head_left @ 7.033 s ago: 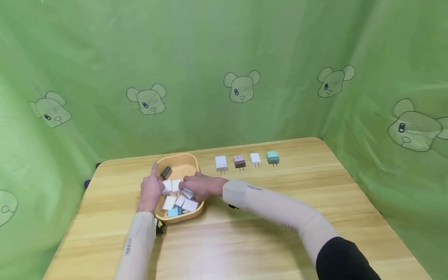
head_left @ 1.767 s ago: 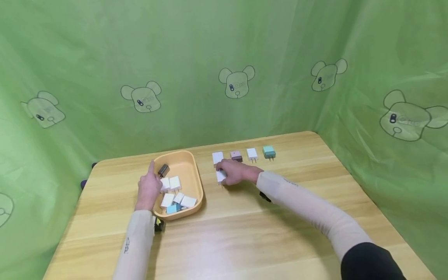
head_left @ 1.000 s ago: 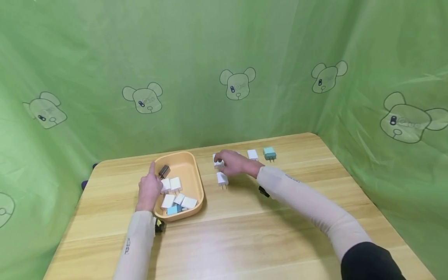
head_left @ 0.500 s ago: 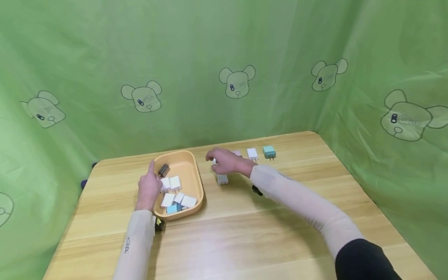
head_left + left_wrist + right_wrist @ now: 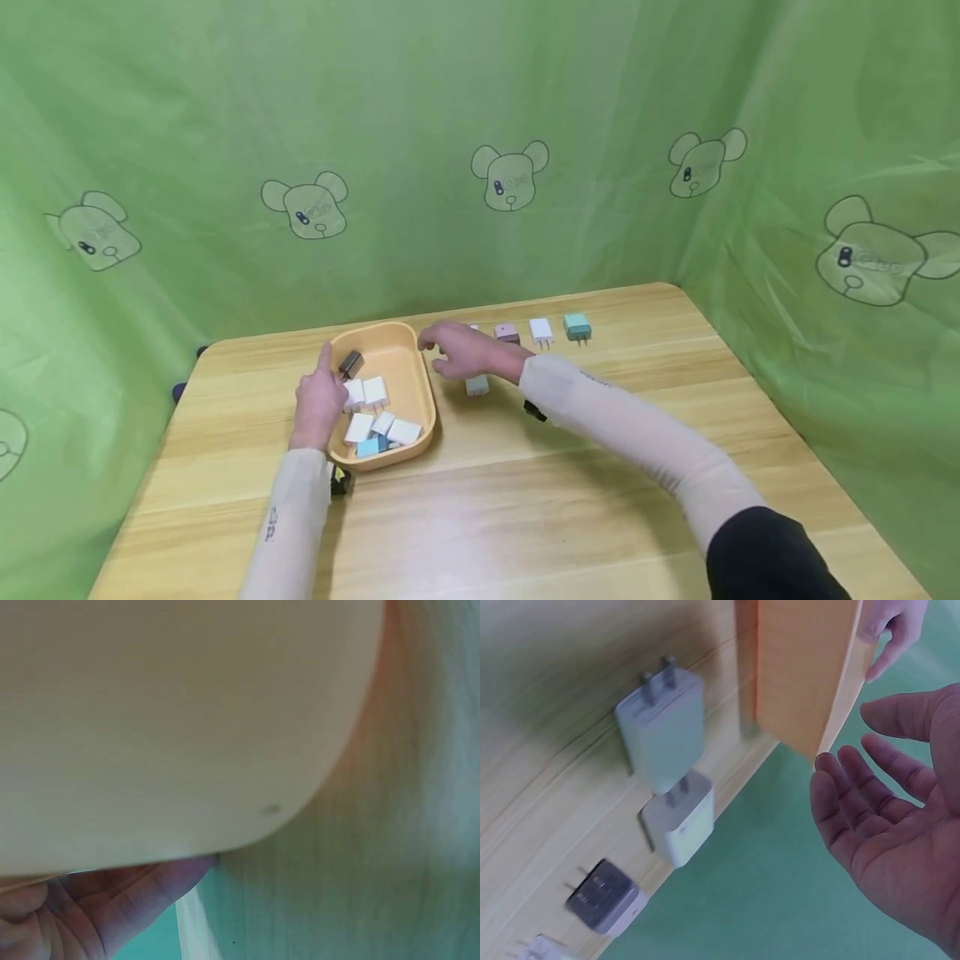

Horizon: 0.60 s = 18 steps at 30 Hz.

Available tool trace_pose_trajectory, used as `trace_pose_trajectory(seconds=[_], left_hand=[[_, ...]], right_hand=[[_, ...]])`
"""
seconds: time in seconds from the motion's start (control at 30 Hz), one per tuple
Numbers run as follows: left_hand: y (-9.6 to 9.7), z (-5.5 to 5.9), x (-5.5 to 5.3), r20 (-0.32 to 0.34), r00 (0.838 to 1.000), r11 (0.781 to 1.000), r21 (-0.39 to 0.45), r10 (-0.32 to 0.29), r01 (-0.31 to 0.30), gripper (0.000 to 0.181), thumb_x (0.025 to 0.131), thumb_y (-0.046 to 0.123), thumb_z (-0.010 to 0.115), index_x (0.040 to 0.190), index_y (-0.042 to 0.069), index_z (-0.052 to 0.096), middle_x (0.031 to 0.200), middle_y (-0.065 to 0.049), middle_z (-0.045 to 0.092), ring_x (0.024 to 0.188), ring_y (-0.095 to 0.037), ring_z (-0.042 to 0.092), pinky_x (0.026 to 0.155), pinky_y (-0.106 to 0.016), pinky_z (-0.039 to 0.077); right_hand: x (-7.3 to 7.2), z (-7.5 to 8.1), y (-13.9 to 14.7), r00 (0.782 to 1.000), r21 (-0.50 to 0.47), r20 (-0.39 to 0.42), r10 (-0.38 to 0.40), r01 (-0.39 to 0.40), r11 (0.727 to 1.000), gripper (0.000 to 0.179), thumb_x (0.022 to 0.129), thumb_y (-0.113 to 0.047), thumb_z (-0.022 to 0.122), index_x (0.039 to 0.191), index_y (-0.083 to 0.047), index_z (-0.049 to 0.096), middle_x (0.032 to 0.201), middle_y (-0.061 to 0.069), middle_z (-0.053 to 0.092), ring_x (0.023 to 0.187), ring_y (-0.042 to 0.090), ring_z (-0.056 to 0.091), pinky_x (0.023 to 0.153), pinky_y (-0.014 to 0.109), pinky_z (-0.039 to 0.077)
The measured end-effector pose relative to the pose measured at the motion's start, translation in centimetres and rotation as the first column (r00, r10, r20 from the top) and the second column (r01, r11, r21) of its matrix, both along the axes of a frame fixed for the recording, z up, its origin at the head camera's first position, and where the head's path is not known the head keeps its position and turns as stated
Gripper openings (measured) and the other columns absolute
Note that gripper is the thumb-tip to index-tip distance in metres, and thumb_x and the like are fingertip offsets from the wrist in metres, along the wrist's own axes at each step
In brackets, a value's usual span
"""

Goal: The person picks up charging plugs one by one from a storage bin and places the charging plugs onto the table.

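My left hand [image 5: 318, 404] grips the left rim of an orange plastic basket [image 5: 429, 392], its index finger stretched along the edge. Inside lie several white charger plugs [image 5: 375, 390], a black one [image 5: 351, 365] and a blue one [image 5: 369, 447]. My right hand [image 5: 462, 348] hovers by the basket's upper right rim, fingers loosely bent and nothing in them; the right wrist view shows its palm [image 5: 907, 862] bare. Below that hand a white charger [image 5: 477, 385] lies on the table, in front of another white charger [image 5: 681, 817] that the hand mostly covers in the head view.
Along the table's back run a pink and dark charger [image 5: 507, 333], a white charger [image 5: 540, 331] and a green charger [image 5: 577, 326], prongs toward me. A green curtain [image 5: 405, 250] stands behind the wooden table [image 5: 570, 483]. The basket's wall [image 5: 187, 735] fills much of the left wrist view.
My right hand took a white charger from the basket, set it down in front of the row's left one, let go and moved back left toward the basket. The left hand stayed on the rim.
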<state>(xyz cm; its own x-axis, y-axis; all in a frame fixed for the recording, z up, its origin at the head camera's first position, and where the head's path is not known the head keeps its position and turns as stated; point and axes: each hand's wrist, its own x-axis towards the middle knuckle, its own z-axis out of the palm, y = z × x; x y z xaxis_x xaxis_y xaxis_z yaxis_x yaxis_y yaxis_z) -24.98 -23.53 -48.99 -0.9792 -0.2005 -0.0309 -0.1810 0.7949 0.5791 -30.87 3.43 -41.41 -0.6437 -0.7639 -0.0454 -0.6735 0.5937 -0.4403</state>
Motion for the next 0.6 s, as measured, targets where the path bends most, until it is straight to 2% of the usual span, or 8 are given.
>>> trace_pose_trajectory(seconds=[0.23,0.47,0.6], left_hand=[[0.0,0.4,-0.1,-0.023,1.000,1.000,0.005,0.001,-0.001,0.068,0.102,0.009,0.041,0.164,0.015,0.015,0.093,-0.028,0.068,0.061,-0.028,0.059,0.057,-0.036,0.053],[-0.1,0.2,0.0,-0.002,1.000,1.000,0.012,0.008,-0.008,0.069,0.102,0.008,0.042,0.164,0.016,0.013,0.090,-0.026,0.067,0.059,-0.026,0.058,0.054,-0.032,0.051],[0.0,0.1,0.2,-0.005,1.000,1.000,0.011,0.003,-0.003,0.068,0.102,0.009,0.042,0.164,0.016,0.013,0.089,-0.024,0.067,0.061,-0.027,0.059,0.056,-0.035,0.053]], right_hand=[[0.5,0.1,-1.4,1.000,-0.011,-0.008,0.028,-0.028,1.000,0.038,0.095,-0.006,0.058,0.132,-0.001,0.061,0.132,0.016,0.064,0.119,0.033,0.063,0.101,0.039,0.055],[1.2,-0.4,-2.6,0.998,0.005,-0.025,0.050,-0.050,0.999,0.039,0.093,-0.006,0.060,0.132,-0.002,0.061,0.131,0.014,0.064,0.119,0.031,0.062,0.103,0.038,0.053],[1.9,-0.7,-3.1,0.997,0.010,-0.017,0.069,-0.069,0.998,0.039,0.093,-0.006,0.061,0.132,-0.002,0.061,0.129,0.014,0.064,0.117,0.029,0.063,0.100,0.037,0.054]])
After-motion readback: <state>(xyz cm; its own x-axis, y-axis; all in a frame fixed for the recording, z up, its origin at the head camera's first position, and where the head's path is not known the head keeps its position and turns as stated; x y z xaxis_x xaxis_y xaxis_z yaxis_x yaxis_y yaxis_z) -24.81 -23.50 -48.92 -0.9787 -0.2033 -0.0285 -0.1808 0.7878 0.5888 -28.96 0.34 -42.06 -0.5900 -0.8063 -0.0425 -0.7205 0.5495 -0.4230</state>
